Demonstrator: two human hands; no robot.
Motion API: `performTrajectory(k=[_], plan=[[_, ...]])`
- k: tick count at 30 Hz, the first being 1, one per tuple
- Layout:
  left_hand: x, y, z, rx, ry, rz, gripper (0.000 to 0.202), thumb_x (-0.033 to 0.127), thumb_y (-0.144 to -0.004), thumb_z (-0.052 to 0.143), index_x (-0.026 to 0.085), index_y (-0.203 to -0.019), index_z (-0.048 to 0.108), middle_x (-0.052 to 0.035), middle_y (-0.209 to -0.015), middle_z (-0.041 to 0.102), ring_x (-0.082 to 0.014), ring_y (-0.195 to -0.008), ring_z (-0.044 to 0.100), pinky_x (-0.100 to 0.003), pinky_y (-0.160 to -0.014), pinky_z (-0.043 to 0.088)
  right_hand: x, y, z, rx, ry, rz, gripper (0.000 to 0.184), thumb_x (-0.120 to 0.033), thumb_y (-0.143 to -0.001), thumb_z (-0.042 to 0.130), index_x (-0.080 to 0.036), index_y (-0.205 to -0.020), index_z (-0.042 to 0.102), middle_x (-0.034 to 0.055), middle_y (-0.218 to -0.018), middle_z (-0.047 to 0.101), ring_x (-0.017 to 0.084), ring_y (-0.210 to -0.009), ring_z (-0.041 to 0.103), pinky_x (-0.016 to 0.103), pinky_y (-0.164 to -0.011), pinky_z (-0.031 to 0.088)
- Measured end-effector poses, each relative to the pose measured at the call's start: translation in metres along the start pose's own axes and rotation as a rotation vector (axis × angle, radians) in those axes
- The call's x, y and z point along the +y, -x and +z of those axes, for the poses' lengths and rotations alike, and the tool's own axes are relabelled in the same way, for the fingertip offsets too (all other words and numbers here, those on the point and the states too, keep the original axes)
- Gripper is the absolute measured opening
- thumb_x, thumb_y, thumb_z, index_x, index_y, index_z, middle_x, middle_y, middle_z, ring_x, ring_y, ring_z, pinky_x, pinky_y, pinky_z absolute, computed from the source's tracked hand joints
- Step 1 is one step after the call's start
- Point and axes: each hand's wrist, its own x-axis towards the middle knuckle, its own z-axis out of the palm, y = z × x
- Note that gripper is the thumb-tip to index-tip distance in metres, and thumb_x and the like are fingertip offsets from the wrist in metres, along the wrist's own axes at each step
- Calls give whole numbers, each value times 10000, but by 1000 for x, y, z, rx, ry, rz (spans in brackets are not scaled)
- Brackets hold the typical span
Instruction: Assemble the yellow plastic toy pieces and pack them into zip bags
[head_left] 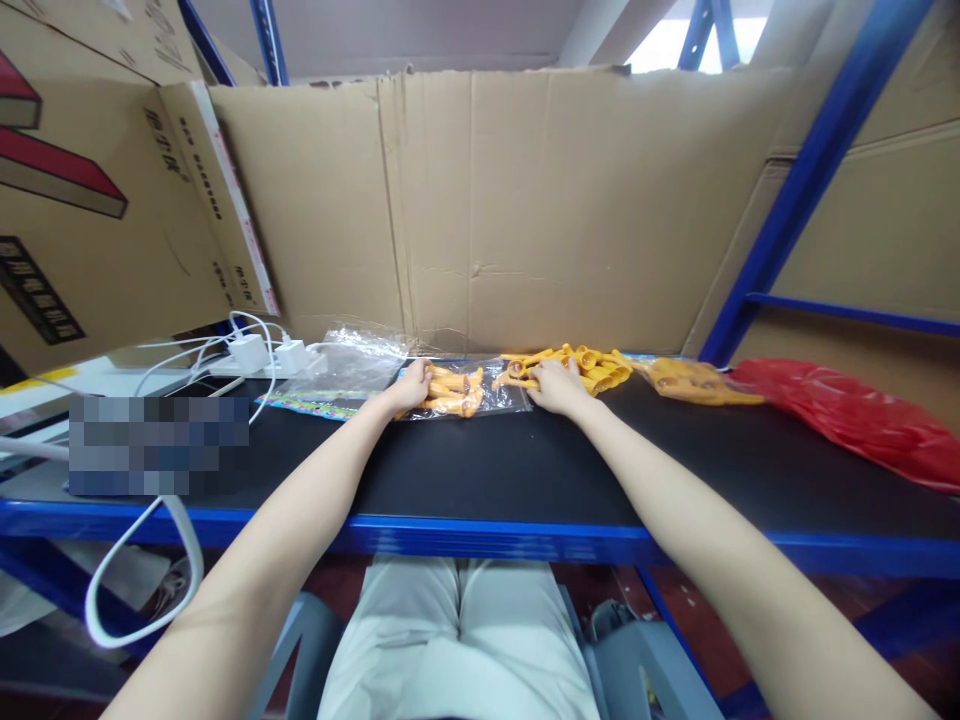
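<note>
Yellow-orange plastic pieces fill a clear plastic bag (457,393) lying on the black tabletop. My left hand (412,387) is closed on the bag's left end. Just to the right, my right hand (559,387) rests at the near left side of a loose pile of yellow plastic pieces (606,372). Its fingers are bent around a yellow piece (517,381) that points left, over the bag's right end. The pieces look long and thin with rounded ends; their exact kind is too small to make out. My right palm hides part of the pile.
Flat clear bags with a colourful edge (345,365) lie left, beside white chargers and cables (251,352). Another bag of yellow pieces (694,380) and a red plastic bag (847,415) lie right. A cardboard wall (555,210) stands behind; the blue table edge (495,537) runs in front.
</note>
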Motion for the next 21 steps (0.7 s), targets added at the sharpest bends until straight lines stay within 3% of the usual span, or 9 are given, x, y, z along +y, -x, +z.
performTrajectory(k=[4,9,14,17,21], plan=[[-1,0,1,0,4,2,357,221,-876,307,99,-1204,378,-188,-1229,466,-227,-1117,473,-363,-946,364,-2,1,-11,68,39,15,235,-255,-793,453,-154,-838,659,122,-1033,577,265,-1015,467,434,-845,327],[-2,-2,2,21,63,-13,316,217,-851,367,132,-1151,415,-155,-1195,496,-216,-1096,482,-358,-952,362,-6,1,-12,-54,73,-6,239,-246,-777,478,-147,-876,672,136,-1051,589,265,-994,497,398,-829,332],[-1,-1,1,17,46,8,300,210,-844,372,152,-1135,414,-136,-1168,511,-209,-1099,478,-358,-950,365,-9,2,-15,-81,64,58,245,-244,-724,516,-115,-863,671,150,-972,637,275,-931,558,392,-847,326],[-1,0,1,1,14,15,317,213,-852,352,134,-1156,395,-152,-1177,501,-215,-1105,474,-363,-946,367,-8,2,-18,-23,15,117,252,-264,-721,505,-127,-862,662,140,-923,653,275,-916,573,388,-841,343],[-1,0,1,7,1,22,315,222,-851,352,146,-1153,396,-139,-1175,505,-217,-1117,463,-370,-956,356,0,0,-21,173,-123,263,263,-324,-733,487,-148,-867,627,120,-900,656,269,-878,584,375,-793,392]])
